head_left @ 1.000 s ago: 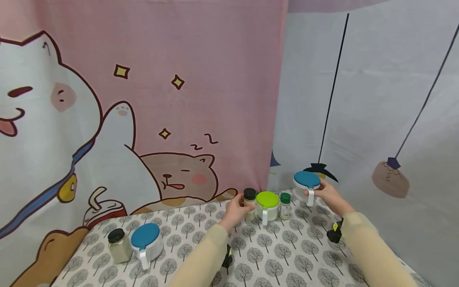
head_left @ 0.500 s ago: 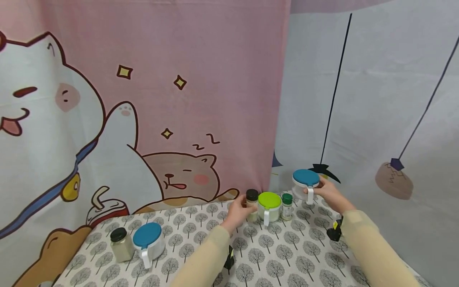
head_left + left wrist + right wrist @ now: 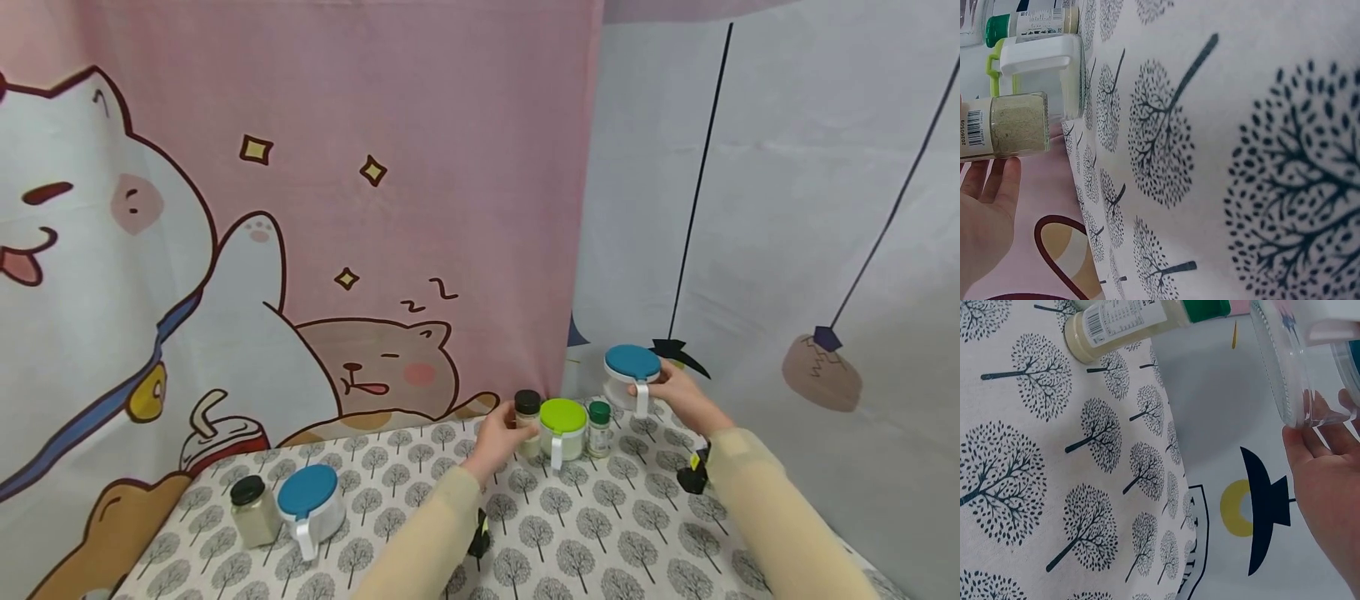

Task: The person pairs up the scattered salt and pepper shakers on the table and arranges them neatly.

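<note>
My left hand point(image 3: 495, 435) grips a glass spice jar point(image 3: 528, 402) with a black lid and pale powder inside. The left wrist view shows the jar point(image 3: 1019, 124) with a gap between its base and the tablecloth. Right of it stands a clear seasoning pot point(image 3: 562, 417) with a lime-green lid and white handle, then a small green-capped shaker point(image 3: 598, 432). On the far right my right hand point(image 3: 686, 396) holds a blue-lidded clear seasoning pot point(image 3: 632, 362) up off the table. Fingers curl around that pot's side point(image 3: 1279, 362) in the right wrist view; it looks see-through.
At the table's left stand another black-lidded jar point(image 3: 255, 515) and a second blue-lidded pot point(image 3: 309, 496), side by side. A tree-print cloth point(image 3: 397, 475) covers the table. Cartoon-printed curtains point(image 3: 480, 208) hang right behind its back edge.
My right hand has brought the blue-lidded seasoning pot slightly up and to the left, closer to the green-capped shaker. My left hand stays on the spice jar in about the same place.
</note>
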The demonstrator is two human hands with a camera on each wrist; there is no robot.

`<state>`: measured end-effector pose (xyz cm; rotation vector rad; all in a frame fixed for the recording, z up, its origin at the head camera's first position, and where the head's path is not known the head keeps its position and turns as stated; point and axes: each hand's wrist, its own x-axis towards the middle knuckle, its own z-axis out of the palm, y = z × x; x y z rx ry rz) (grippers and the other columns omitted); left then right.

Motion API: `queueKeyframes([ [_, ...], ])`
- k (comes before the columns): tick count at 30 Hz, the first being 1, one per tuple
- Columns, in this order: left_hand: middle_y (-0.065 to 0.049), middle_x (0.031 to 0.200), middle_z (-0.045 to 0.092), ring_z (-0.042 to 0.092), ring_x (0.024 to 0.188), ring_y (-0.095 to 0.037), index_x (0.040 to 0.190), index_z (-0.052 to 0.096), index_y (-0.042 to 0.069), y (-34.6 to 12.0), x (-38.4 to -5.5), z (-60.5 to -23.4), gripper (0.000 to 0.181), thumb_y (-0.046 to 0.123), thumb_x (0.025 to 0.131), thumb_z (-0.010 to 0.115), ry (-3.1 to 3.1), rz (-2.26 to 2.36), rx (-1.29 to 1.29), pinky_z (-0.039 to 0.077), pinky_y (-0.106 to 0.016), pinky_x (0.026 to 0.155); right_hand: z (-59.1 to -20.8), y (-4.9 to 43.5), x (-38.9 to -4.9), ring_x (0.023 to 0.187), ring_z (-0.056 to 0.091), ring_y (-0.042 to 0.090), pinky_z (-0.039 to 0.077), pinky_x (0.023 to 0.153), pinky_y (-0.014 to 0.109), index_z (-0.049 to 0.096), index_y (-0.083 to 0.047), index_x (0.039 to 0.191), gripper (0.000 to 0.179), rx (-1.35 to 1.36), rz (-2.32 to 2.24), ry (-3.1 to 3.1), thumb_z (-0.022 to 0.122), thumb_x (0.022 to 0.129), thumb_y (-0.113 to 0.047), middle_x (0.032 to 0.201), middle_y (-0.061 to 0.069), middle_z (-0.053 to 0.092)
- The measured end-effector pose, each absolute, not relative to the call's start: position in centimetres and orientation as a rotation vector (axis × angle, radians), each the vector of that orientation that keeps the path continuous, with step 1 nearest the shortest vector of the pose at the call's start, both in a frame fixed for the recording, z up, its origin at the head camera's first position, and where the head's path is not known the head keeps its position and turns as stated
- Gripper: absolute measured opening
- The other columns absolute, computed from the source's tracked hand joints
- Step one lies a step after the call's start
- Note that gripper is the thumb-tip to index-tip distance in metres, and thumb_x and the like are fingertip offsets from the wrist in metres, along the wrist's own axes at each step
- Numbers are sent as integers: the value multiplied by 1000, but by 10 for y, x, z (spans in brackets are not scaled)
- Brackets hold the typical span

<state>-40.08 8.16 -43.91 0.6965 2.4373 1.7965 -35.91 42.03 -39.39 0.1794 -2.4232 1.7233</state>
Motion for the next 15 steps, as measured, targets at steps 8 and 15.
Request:
queueKeyframes([
  [8,-1,106,65,61,96,-17,123,62,13,79,-405,-440,41,22,86,76,2492,1801,709,53,-35,80,-390,413,-362,131,34,45,28,104,64,17,-3,154,89,168,1699,-2430,73,89,-24,145,28,34],
  [15,-1,107,66,61,96,-16,122,62,14,75,-406,-439,41,23,85,77,2491,1811,711,52,-34,80,-388,406,-365,134,30,45,24,106,64,16,-2,154,87,206,1761,-2420,71,90,-22,146,27,32],
])
